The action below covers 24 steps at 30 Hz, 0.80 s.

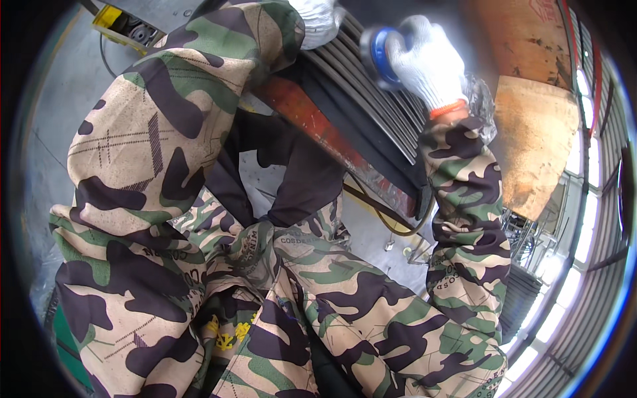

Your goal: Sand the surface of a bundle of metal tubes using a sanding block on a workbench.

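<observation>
Head view, looking down over your own body. Your right hand (pixel 424 63), in a white knitted glove with an orange cuff, was clenched around a round blue tool (pixel 379 56); its fingers (pixel 405 50) wrapped the tool's body, and the tool's face lay against the stack of dark ribbed strips (pixel 371 106). That stack sloped from the upper middle of the view down toward the right, resting on a rust-red metal beam (pixel 318 126) that ran along its lower edge. The blue tool sat near the upper end of the stack, close to its top edge.

Your left hand (pixel 317 20), also in a white glove, rested at the top end of the same stack, just left of the tool. Only part of the glove showed past the camouflage sleeve (pixel 166 126), so whether its fingers were clenched or released could not be told.

Your camouflage trousers (pixel 318 312) filled the lower half of the view. A yellow boxed device (pixel 123 25) lay on the grey floor (pixel 60 99) at upper left. A tan rusted plate (pixel 534 142) stood beyond the right end of the stack.
</observation>
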### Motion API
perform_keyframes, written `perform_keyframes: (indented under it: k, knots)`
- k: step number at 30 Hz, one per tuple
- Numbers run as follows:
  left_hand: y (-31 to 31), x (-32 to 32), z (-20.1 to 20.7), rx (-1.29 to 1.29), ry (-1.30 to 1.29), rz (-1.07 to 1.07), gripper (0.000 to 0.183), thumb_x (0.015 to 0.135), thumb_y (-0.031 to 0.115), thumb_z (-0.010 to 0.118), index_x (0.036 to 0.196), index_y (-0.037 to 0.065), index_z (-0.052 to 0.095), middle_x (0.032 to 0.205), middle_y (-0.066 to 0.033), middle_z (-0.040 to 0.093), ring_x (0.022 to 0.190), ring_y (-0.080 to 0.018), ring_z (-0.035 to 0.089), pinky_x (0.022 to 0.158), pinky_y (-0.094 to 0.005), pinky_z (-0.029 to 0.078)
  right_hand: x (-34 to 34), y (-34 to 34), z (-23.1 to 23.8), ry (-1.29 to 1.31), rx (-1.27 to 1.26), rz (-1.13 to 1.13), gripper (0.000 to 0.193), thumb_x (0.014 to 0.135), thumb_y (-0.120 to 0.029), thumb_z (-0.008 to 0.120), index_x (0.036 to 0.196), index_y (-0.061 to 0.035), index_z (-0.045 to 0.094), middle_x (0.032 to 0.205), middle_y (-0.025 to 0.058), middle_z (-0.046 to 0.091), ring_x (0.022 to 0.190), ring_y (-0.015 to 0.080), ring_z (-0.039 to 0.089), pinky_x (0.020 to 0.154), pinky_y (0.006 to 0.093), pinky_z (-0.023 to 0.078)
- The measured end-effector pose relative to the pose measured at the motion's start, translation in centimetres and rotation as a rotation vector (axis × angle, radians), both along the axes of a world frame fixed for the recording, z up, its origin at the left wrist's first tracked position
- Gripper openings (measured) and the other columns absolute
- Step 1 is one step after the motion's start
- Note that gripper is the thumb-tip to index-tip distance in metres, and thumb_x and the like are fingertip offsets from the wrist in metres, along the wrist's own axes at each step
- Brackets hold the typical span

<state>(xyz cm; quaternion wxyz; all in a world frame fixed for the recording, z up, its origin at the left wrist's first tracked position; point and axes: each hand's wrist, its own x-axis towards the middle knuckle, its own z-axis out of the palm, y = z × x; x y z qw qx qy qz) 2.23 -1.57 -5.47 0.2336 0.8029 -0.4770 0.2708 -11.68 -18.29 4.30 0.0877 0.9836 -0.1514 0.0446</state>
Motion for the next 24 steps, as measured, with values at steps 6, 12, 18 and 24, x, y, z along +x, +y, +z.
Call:
perform_keyframes:
  k: [6, 12, 18, 24]
  knots:
    - [-1.5, -0.1, 2.1, 0.099, 0.24, 0.011, 0.047, 0.091, 0.035, 0.064, 0.121, -0.001, 0.067, 0.127, -0.0242, 0.063, 0.127, -0.0402, 0.054, 0.108, -0.0533, 0.038, 0.5, 0.3, 0.8, -0.156, -0.016, 0.039, 0.02, 0.09, -0.03, 0.069, 0.095, -0.0109, 0.064, 0.088, 0.0182, 0.067, 0.081, 0.0405, 0.068, 0.074, 0.0507, 0.056]
    - [-0.7, -0.2, 1.0, 0.074, 0.165, 0.011, 0.05, 0.091, 0.029, 0.061, 0.128, -0.004, 0.063, 0.136, -0.0285, 0.059, 0.133, -0.0448, 0.052, 0.114, -0.0587, 0.035, 0.6, -1.3, -0.3, -0.113, -0.046, 0.081, 0.03, 0.091, -0.038, 0.066, 0.105, -0.0114, 0.067, 0.099, 0.0196, 0.069, 0.091, 0.0406, 0.07, 0.082, 0.0492, 0.056]
    - [-0.3, -0.4, -0.1, -0.014, 0.105, 0.071, 0.05, 0.089, 0.029, 0.063, 0.126, -0.003, 0.064, 0.132, -0.0293, 0.061, 0.131, -0.0457, 0.053, 0.112, -0.0579, 0.037, 0.6, 0.8, 0.0, 0.046, 0.0, -0.026, 0.043, 0.093, -0.045, 0.063, 0.116, -0.0098, 0.068, 0.107, 0.0221, 0.071, 0.098, 0.0424, 0.071, 0.089, 0.0487, 0.057]
    - [-0.3, 0.0, 0.1, 0.033, 0.158, 0.052, 0.046, 0.094, 0.032, 0.059, 0.125, -0.002, 0.066, 0.133, -0.0274, 0.061, 0.131, -0.044, 0.052, 0.113, -0.0569, 0.035, 2.1, 0.5, 0.7, 0.068, 0.11, -0.074, 0.035, 0.092, -0.037, 0.064, 0.115, -0.0102, 0.069, 0.106, 0.0209, 0.07, 0.097, 0.0395, 0.072, 0.085, 0.049, 0.058]
